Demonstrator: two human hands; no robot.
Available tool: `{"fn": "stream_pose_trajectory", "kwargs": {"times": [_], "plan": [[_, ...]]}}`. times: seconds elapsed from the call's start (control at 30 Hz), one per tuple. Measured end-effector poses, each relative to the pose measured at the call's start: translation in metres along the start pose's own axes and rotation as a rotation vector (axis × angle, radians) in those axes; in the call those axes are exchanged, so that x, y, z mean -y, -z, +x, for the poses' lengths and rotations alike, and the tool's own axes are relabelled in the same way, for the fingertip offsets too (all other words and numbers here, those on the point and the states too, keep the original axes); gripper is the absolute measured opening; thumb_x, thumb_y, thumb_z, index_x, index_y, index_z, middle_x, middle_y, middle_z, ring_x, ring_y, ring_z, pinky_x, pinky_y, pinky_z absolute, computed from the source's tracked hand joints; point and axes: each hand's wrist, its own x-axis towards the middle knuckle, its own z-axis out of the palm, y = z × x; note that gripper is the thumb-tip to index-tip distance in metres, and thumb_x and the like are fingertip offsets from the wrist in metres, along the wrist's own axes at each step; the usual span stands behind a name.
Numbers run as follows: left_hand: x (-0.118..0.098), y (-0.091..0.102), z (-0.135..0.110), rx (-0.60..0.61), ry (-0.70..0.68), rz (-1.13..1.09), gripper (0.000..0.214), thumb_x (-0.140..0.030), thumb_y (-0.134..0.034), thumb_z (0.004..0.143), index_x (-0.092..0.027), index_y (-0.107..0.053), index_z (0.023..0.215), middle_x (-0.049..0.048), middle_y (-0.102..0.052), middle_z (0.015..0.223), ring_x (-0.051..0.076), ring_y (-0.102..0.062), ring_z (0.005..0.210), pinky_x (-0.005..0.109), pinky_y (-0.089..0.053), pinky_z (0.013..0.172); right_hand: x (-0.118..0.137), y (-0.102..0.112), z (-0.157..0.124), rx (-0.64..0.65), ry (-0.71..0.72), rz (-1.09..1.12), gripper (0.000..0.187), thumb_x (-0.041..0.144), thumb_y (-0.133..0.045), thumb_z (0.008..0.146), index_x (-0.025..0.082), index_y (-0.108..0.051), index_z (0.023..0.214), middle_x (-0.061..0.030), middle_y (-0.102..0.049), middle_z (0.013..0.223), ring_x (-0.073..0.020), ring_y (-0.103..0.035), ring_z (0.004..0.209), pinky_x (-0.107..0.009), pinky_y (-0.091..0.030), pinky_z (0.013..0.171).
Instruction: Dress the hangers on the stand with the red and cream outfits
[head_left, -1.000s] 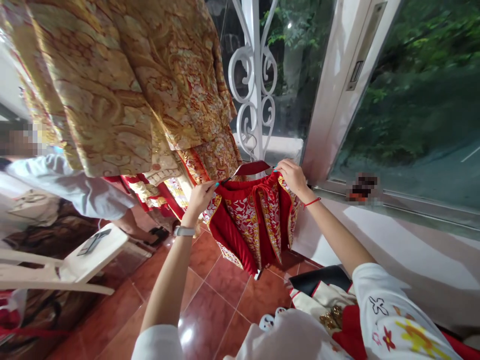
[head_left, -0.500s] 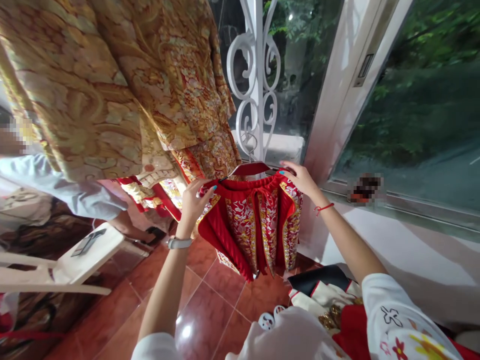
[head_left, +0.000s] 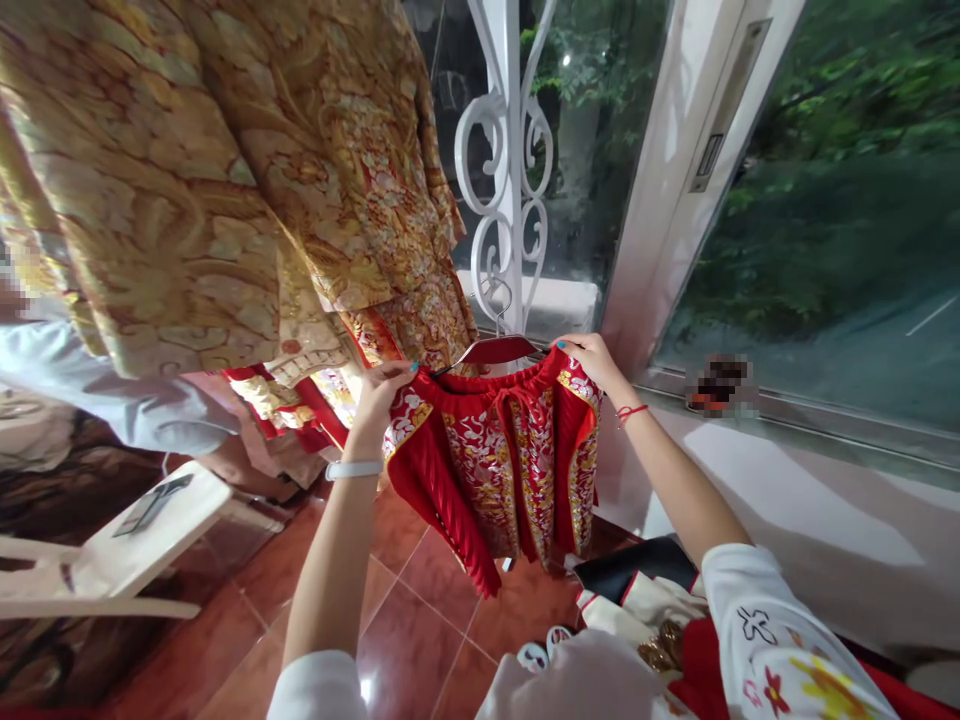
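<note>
A red pleated skirt (head_left: 495,465) with gold and white embroidery hangs from a dark red hanger (head_left: 496,349). My left hand (head_left: 382,395) is closed on the left end of its waistband. At the waistband's right end my right hand (head_left: 592,357) pinches the cloth by the hanger's tip. The hanger's metal hook (head_left: 501,300) sits just in front of a white scrolled window grille (head_left: 507,170).
A large gold brocade robe (head_left: 225,170) hangs at the upper left. Another person in a pale sleeve (head_left: 105,390) stands behind it. A white chair (head_left: 112,555) is at the left on the red tile floor (head_left: 420,640). Folded garments (head_left: 660,610) lie at the lower right near a window ledge (head_left: 787,470).
Both hands have slid outward along the waistband, spreading the skirt wider on the hanger. The skirt hangs flatter than one second ago.
</note>
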Motion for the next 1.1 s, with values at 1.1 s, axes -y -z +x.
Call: {"fn": "stream_pose_trajectory", "kwargs": {"times": [1.1], "plan": [[-0.001, 0.013, -0.006, 0.386, -0.424, 0.722, 0.042, -0.033, -0.052, 0.089, -0.018, -0.07, 0.124, 0.0116, -0.072, 0.121, 0.029, -0.065, 0.112, 0.042, -0.05, 0.1, -0.015, 0.067, -0.037, 0.087, -0.094, -0.094, 0.064, 0.036, -0.087, 0.057, 0.018, -0.069, 0.117, -0.0112, -0.072, 0.119, -0.027, -0.066, 0.11, -0.044, -0.049, 0.104]]}}
